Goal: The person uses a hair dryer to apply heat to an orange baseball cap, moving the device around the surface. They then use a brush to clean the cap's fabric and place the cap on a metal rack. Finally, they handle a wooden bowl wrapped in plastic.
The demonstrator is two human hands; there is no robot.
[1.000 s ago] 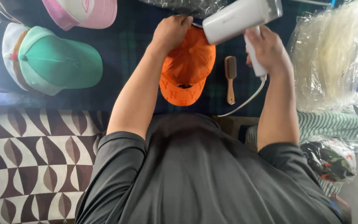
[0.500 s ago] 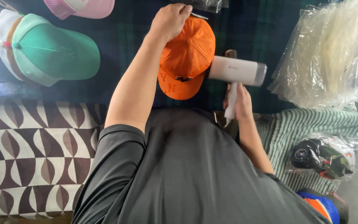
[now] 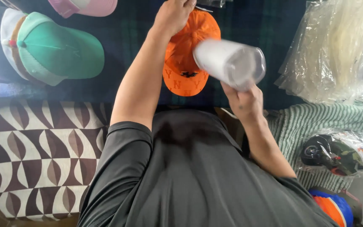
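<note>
- A mint-green cloth cap (image 3: 59, 52) lies far left on the dark plaid tabletop (image 3: 127, 33).
- The left hand (image 3: 174, 14) has its fingers closed on the far edge of the orange embroidered cap (image 3: 188, 63), lying at centre.
- The right hand (image 3: 242, 101) has its fingers wrapped round the handle of a white handheld appliance (image 3: 230, 63) (blurred), just over the cap.
- Clear plastic bags (image 3: 337, 50) lie right.

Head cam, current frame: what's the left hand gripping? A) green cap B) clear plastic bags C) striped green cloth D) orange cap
D. The left hand grips the far end of the orange cap on the dark plaid surface, while the right hand holds a blurred white handheld appliance just over the cap; the green cap lies untouched off to the left.
</note>
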